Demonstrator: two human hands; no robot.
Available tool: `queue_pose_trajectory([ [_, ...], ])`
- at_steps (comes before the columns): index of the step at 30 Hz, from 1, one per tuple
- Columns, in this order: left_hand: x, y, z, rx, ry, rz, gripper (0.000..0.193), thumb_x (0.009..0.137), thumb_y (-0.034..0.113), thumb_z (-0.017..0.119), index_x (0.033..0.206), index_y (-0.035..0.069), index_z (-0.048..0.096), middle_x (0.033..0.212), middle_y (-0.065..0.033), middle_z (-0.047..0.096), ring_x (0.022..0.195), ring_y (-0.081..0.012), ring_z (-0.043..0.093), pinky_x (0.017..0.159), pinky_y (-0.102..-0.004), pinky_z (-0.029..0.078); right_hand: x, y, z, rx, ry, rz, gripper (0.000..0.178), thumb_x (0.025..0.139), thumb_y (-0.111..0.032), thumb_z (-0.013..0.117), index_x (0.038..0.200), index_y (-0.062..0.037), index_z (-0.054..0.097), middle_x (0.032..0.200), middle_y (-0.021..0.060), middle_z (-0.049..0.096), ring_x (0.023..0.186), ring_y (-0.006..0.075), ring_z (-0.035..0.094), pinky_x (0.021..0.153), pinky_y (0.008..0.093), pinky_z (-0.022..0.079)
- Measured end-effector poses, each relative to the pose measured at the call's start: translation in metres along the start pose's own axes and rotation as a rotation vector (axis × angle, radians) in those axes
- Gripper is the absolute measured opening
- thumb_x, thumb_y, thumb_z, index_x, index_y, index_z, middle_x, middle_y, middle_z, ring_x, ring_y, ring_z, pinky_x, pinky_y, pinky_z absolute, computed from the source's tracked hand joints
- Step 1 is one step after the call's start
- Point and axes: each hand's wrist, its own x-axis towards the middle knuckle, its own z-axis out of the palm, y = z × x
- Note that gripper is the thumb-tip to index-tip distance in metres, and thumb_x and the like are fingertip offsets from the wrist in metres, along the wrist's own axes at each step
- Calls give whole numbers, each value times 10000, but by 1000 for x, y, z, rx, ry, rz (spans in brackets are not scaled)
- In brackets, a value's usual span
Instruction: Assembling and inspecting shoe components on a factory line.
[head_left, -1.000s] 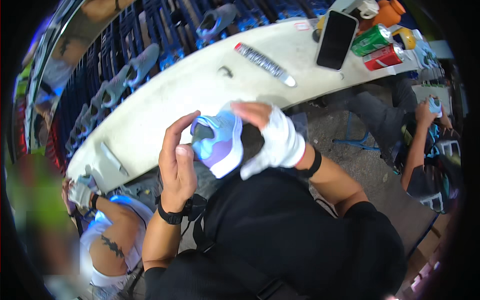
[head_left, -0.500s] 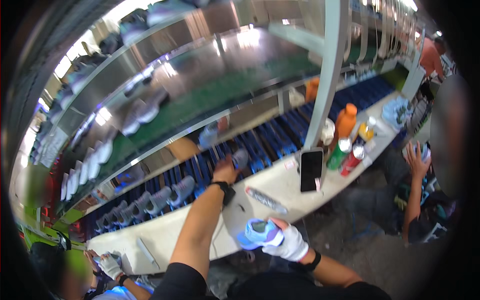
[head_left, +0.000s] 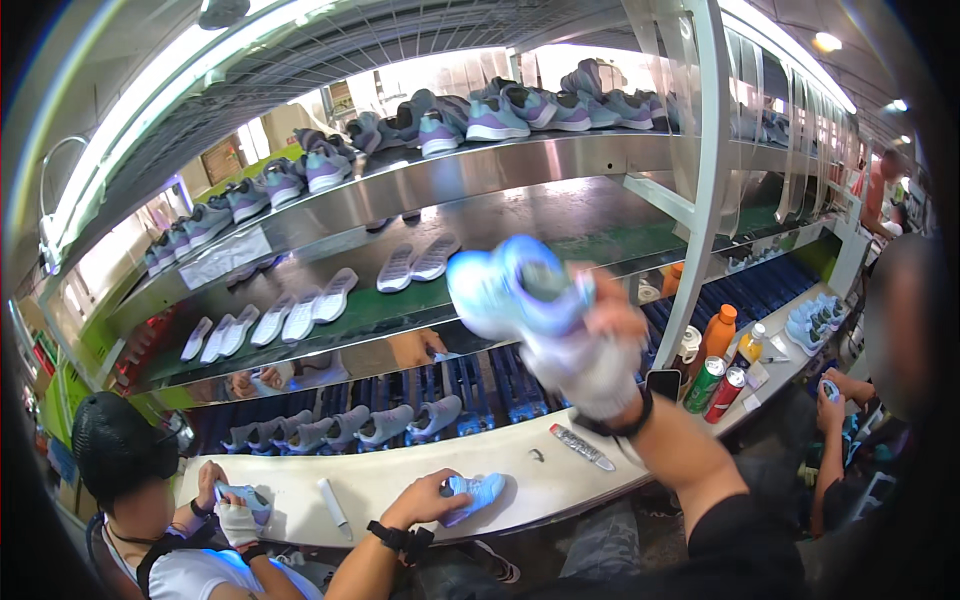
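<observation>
My right hand [head_left: 605, 330], in a white glove with bare fingertips, grips a light blue and purple sneaker [head_left: 520, 285] by its heel end. That sneaker is held up in front of the lower shelf, blurred by motion. My bare left hand [head_left: 430, 498] is closed around the heel of another light blue sneaker [head_left: 477, 497], low over the bench's near edge. Several greyish shoes [head_left: 385, 425] stand in a row on the dark blue slotted rack [head_left: 520, 395] behind the white bench [head_left: 400, 470].
White soles [head_left: 320, 310] lie on the green belt [head_left: 380, 305]; finished-looking sneakers [head_left: 500, 115] line the upper shelf. A grey post [head_left: 705, 200] rises at right beside an orange bottle [head_left: 718, 335] and cans [head_left: 725, 393]. A tube [head_left: 582, 446] lies on the bench. Co-workers sit on both sides.
My left hand has come back from the rack and now holds a blue sneaker at the bench. My right hand has lifted its sneaker up toward the shelf. The view has tilted upward.
</observation>
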Motion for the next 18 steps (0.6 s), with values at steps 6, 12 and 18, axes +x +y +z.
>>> queue_pose_trajectory([
  [6,-8,4,44,281,573,495,470,927,275,786,1347,72,729,1127,-209,756,1106,-414,710,1011,-510,564,174,42,141,-1255,-519,-259,608,926,-589,768,1331,-138,722,1309,218,738,1173,438,717,1031,521,567],
  [12,17,9,61,402,326,484,556,958,198,731,1488,79,611,1128,-198,757,1056,-406,726,948,-521,576,93,122,127,-1381,-1028,230,619,990,-594,616,1303,-83,769,1338,234,752,1230,427,712,1086,534,553],
  [18,-6,55,92,-95,561,849,481,1011,114,766,1472,86,630,1303,-206,741,1163,-412,719,1016,-470,592,97,163,81,-1388,-885,525,715,984,-632,626,1384,-50,736,1443,223,712,1339,399,672,1146,497,528],
])
